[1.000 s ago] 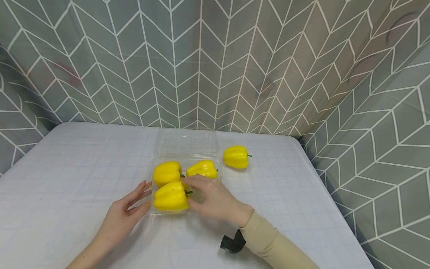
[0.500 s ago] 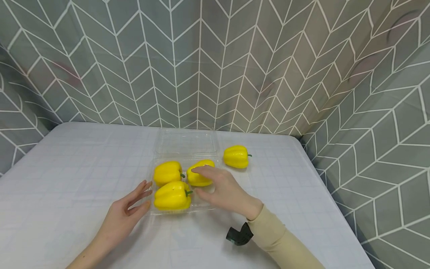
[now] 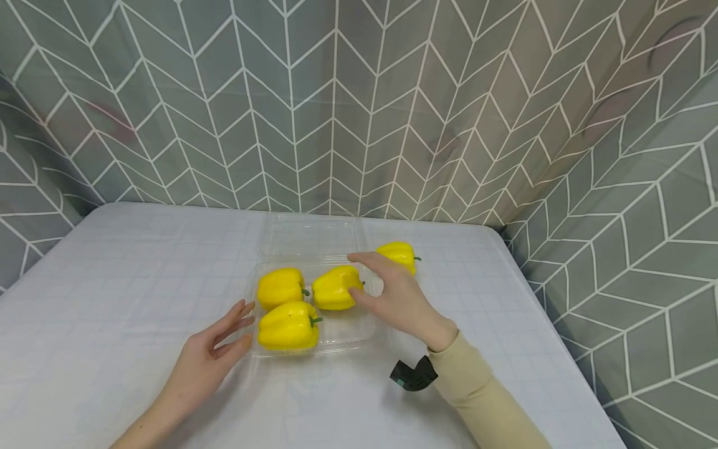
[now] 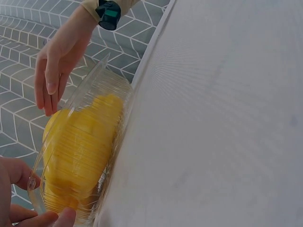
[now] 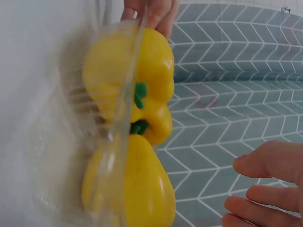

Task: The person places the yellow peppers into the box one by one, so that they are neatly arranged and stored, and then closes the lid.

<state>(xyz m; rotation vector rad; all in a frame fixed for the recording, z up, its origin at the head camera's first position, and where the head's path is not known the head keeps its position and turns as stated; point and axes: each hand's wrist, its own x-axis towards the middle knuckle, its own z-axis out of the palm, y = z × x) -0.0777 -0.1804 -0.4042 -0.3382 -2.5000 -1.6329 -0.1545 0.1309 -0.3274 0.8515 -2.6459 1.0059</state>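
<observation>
From the head view I see a clear plastic box (image 3: 342,333) lying open on the white table (image 3: 112,293), its lid (image 3: 311,236) folded back toward the tiled curtain (image 3: 336,93). Three yellow peppers sit inside: one at the back left (image 3: 278,287), one at the front (image 3: 287,327), one at the back right (image 3: 334,288). A fourth pepper (image 3: 399,253) lies on the table just beyond the box's right corner. My left hand (image 3: 210,350) rests against the box's near left corner, fingers straight and loosely spread, holding nothing. My right hand (image 3: 399,299) hovers over the right side of the box, fingers relaxed and spread, thumb near the back right pepper, fingertips close to the loose one; I cannot tell whether it touches either.

From the left wrist view, the box (image 4: 80,156) stands against the table edge with yellow showing through its ribbed wall. My left fingers (image 4: 19,172) lie at its near end; the right hand (image 4: 59,66) hangs above, fingers straight.

From the right wrist view, the peppers (image 5: 142,90) crowd behind the box wall (image 5: 113,142), green stems together. My right fingertips (image 5: 265,163) float apart from them, holding nothing.
</observation>
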